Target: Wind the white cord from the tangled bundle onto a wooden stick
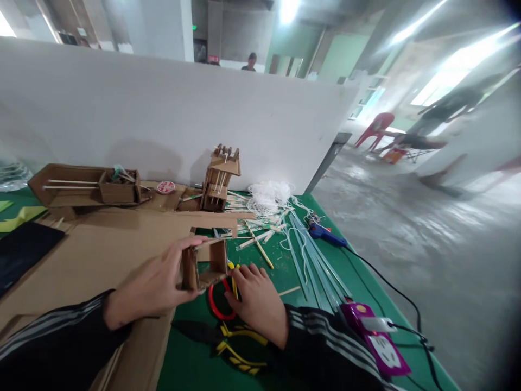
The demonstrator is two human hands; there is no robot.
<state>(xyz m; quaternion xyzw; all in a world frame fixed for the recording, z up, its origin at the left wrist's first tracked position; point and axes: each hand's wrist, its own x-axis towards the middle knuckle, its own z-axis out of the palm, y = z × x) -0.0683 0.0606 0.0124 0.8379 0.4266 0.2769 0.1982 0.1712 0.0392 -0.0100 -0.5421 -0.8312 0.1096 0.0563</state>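
My left hand (157, 279) grips a small open cardboard box (211, 266) by its left side, thumb below and fingers above. The box is tilted so that its hollow inside shows. At its lower right corner is my right hand (256, 298), fingers bent and thumb apart; whether the fingertips touch the cardboard I cannot tell. Partly behind the box and right hand lie scissors with red handles (217, 310). Black and yellow pliers (223, 338) rest on the green table just below the right hand.
Loose sticks (260, 244), white string (271, 198) and clear glue sticks (315, 266) lie beyond my hands. A blue glue gun (326, 235) and purple power strip (376, 339) sit on the right. Cardboard models (217, 187) stand by the white partition (183, 114); cardboard sheets (118, 239) cover the left.
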